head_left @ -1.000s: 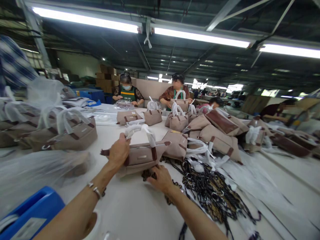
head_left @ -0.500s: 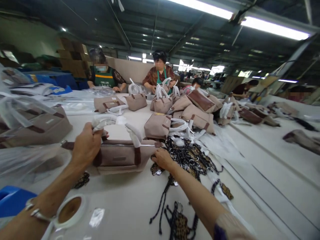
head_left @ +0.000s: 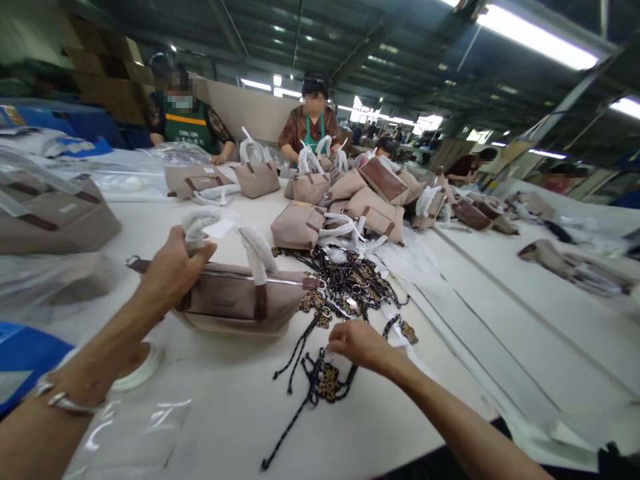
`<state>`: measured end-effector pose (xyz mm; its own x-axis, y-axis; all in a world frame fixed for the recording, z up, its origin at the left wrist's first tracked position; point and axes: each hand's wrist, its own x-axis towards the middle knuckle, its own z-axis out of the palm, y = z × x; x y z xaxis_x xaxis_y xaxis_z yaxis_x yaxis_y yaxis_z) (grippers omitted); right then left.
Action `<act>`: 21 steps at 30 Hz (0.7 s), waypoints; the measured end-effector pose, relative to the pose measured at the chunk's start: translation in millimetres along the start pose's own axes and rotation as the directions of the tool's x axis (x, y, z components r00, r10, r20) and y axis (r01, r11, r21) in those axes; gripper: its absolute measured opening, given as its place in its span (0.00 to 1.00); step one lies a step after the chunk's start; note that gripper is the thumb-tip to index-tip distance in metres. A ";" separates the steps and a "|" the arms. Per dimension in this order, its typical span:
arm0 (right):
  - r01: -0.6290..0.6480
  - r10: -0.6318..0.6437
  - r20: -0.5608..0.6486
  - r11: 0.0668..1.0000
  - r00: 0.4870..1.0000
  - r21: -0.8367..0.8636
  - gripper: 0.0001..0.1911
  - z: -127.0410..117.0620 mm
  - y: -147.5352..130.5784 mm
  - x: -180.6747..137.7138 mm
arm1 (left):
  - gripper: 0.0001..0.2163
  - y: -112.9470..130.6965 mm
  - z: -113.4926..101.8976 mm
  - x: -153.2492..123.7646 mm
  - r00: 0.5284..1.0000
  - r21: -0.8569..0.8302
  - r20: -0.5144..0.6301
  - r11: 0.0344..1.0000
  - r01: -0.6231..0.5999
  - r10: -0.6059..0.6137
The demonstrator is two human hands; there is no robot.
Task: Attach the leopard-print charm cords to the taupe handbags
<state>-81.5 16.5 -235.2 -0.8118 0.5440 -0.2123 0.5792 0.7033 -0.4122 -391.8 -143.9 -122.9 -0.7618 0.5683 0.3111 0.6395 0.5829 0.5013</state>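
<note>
My left hand is closed around the white-wrapped handle of a taupe handbag with dark brown trim. The bag stands upright on the table, its metal zip along the top. My right hand is in a pinch at the ring end of a leopard-print bag charm with black braided cords. That charm lies in front of the bag, one cord stretched toward me. Behind my right hand, a heap of similar charms spreads over the table. A roll of tape is partly hidden by my left forearm.
Several taupe handbags are piled beyond the charms, and another handbag stands at left. A blue object and clear plastic sleeves lie near me. Co-workers are across the table.
My right hand has left the bag's right end and come nearer to me, to the single charm. My left hand keeps hold of the handle. The view has shifted down and right.
</note>
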 end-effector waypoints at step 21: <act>-0.106 -0.065 0.169 0.551 0.983 0.828 0.17 -2.9 -56.0 -18.1 | 0.14 -2.7 35.6 -127.7 0.970 -0.268 -0.174 0.940 -0.212 0.169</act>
<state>-99.0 -31.3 -205.7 -0.8485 0.4120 -0.3322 0.3434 -0.0490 -0.9379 -292.6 -197.4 -192.7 -0.6490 0.5485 0.5272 0.7345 0.2714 0.6219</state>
